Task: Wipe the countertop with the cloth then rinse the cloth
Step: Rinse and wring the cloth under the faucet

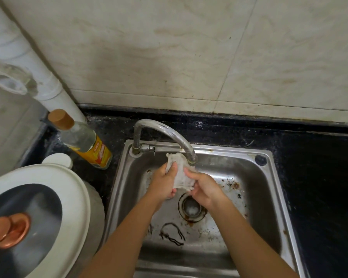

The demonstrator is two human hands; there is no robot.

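Note:
A small white cloth (180,171) hangs stretched between both hands, just under the spout of the curved metal tap (169,135), over the steel sink (269,197). My left hand (165,183) grips the cloth's left side, thumb laid over it. My right hand (205,187) pinches its right lower edge. The black countertop (317,177) surrounds the sink. Whether water runs from the spout I cannot tell.
A clear bottle (82,139) with a brown cap and orange label stands left of the sink. A white cooker with a dark lid and copper knob (28,223) fills the lower left. The sink floor has rust stains and a round drain (191,207). A white pipe (38,67) runs down the corner.

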